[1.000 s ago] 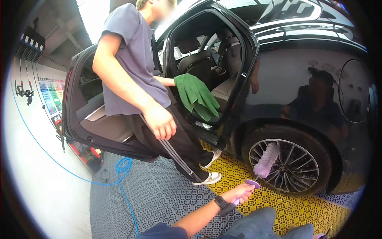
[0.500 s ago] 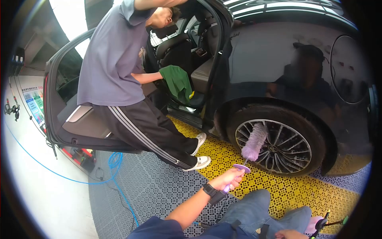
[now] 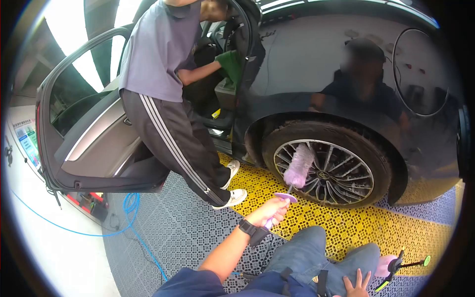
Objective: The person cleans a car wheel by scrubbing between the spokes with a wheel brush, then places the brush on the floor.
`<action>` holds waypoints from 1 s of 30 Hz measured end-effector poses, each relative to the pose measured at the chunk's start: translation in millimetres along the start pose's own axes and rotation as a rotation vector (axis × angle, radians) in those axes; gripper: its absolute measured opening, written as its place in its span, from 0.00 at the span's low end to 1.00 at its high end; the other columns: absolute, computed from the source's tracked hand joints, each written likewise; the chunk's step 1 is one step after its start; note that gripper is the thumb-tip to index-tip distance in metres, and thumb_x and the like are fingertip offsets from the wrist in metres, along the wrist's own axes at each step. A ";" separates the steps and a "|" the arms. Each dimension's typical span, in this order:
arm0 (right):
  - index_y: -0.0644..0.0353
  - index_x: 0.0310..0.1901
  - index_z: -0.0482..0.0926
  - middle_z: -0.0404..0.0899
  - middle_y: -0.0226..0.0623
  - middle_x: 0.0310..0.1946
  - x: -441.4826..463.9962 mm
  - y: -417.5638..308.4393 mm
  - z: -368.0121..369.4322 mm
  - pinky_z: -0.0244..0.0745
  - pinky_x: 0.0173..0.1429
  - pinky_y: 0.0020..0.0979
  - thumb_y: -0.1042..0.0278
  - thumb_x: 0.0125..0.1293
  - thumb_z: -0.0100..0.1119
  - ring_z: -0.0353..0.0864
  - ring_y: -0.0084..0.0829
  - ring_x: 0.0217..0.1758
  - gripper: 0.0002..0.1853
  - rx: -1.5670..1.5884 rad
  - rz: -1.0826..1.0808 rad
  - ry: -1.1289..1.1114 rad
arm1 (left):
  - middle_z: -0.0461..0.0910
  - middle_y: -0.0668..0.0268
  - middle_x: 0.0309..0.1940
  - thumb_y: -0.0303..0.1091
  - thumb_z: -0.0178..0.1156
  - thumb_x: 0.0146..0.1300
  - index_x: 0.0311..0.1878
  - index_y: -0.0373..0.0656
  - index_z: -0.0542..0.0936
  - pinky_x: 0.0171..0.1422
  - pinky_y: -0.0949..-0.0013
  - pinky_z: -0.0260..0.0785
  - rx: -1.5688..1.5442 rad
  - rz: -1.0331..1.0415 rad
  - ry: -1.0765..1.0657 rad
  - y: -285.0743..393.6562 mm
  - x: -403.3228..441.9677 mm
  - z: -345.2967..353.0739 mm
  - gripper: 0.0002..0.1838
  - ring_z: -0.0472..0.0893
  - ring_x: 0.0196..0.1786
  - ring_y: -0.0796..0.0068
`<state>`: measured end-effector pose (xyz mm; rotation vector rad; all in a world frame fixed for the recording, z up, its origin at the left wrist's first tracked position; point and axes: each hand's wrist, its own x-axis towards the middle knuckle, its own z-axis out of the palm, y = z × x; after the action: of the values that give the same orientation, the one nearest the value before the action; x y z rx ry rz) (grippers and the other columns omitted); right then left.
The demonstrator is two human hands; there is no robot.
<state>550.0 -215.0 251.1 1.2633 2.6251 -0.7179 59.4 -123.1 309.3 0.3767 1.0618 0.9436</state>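
Observation:
My left hand (image 3: pixel 269 210) is closed around the purple handle of a fluffy wheel brush (image 3: pixel 300 166), behind its round purple guard. The brush's lilac, grey-tinged head lies against the spokes of the car wheel (image 3: pixel 324 174), on the wheel's left side. White foam or residue streaks the dark spokes. My right hand (image 3: pixel 357 284) rests on my thigh with its fingers spread, holding nothing. Beside that knee are a pink item (image 3: pixel 385 266) and a black tool with green ends (image 3: pixel 396 266), whose kinds I cannot make out.
Another person (image 3: pixel 158 59) leans into the open car doorway, holding a green cloth (image 3: pixel 229 66). The car door (image 3: pixel 99 133) stands wide open at left. A blue hose (image 3: pixel 129 205) lies coiled on the grey and yellow grid floor (image 3: pixel 257 190).
The view has shifted, so the wheel and brush sit further left. My right hand's fingers are now spread on my thigh. The other person's green cloth has moved deeper into the doorway.

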 end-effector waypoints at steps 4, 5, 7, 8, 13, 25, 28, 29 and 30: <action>0.56 0.76 0.58 0.49 0.58 0.77 -1.6 -17.2 -8.5 0.25 0.80 0.66 0.40 0.59 0.65 0.37 0.58 0.82 0.48 0.026 0.011 0.082 | 0.59 0.84 0.18 0.44 0.54 0.76 0.37 0.51 0.71 0.16 0.83 0.46 -0.075 -0.014 -0.050 15.6 17.0 0.8 0.11 0.57 0.15 0.93; 0.56 0.77 0.56 0.46 0.56 0.78 -2.9 -17.2 -3.2 0.23 0.80 0.67 0.39 0.59 0.65 0.34 0.58 0.82 0.50 0.041 0.019 0.088 | 0.60 0.83 0.18 0.44 0.54 0.76 0.38 0.50 0.71 0.16 0.83 0.46 -0.096 -0.046 -0.066 17.9 22.4 2.0 0.11 0.57 0.15 0.93; 0.57 0.70 0.65 0.52 0.61 0.74 -3.0 -37.2 -15.0 0.41 0.76 0.64 0.41 0.55 0.68 0.42 0.66 0.79 0.45 -0.029 0.070 0.124 | 0.60 0.81 0.18 0.44 0.54 0.76 0.38 0.48 0.72 0.16 0.83 0.46 -0.143 -0.071 -0.104 26.8 31.6 2.7 0.12 0.58 0.15 0.93; 0.59 0.63 0.74 0.59 0.65 0.70 -2.9 -43.0 -15.4 0.59 0.73 0.62 0.44 0.52 0.71 0.50 0.74 0.75 0.40 -0.105 0.086 0.194 | 0.61 0.81 0.18 0.43 0.54 0.76 0.39 0.47 0.72 0.16 0.83 0.47 -0.165 -0.062 -0.128 31.6 35.4 2.4 0.12 0.58 0.16 0.92; 0.56 0.65 0.72 0.45 0.67 0.75 -1.0 -31.6 8.9 0.48 0.74 0.70 0.38 0.47 0.72 0.28 0.84 0.74 0.45 0.016 0.138 0.127 | 0.61 0.80 0.19 0.41 0.53 0.76 0.41 0.46 0.73 0.17 0.83 0.48 -0.203 -0.090 -0.227 40.8 44.1 -6.9 0.10 0.58 0.16 0.92; 0.52 0.62 0.75 0.53 0.56 0.75 6.5 -51.4 8.0 0.62 0.72 0.61 0.47 0.49 0.69 0.37 0.75 0.78 0.38 0.074 0.262 0.258 | 0.60 0.80 0.20 0.38 0.56 0.75 0.42 0.44 0.71 0.17 0.83 0.53 -0.577 -0.279 -0.565 66.9 80.8 -11.5 0.09 0.58 0.16 0.92; 0.53 0.62 0.75 0.54 0.53 0.75 6.5 -49.1 13.8 0.62 0.73 0.60 0.51 0.49 0.70 0.38 0.73 0.78 0.37 0.003 0.248 0.289 | 0.58 0.81 0.18 0.40 0.55 0.75 0.39 0.46 0.70 0.17 0.83 0.53 -0.646 -0.241 -0.591 41.6 86.4 1.2 0.10 0.58 0.16 0.92; 0.53 0.62 0.75 0.55 0.52 0.75 6.9 -50.1 14.0 0.65 0.70 0.60 0.51 0.49 0.71 0.39 0.72 0.78 0.37 0.040 0.266 0.305 | 0.58 0.81 0.18 0.42 0.54 0.76 0.39 0.46 0.70 0.17 0.82 0.53 -0.660 -0.222 -0.578 24.6 83.1 4.3 0.11 0.57 0.15 0.92; 0.53 0.63 0.76 0.55 0.51 0.75 7.3 -50.0 15.0 0.68 0.68 0.61 0.50 0.49 0.71 0.41 0.72 0.78 0.37 0.075 0.282 0.326 | 0.57 0.81 0.18 0.43 0.54 0.76 0.38 0.47 0.70 0.16 0.82 0.53 -0.665 -0.193 -0.570 8.6 77.3 7.5 0.12 0.57 0.15 0.91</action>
<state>505.9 -243.7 253.4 1.8665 2.5908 -0.6113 74.2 -54.7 274.6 -0.0211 0.2270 0.8848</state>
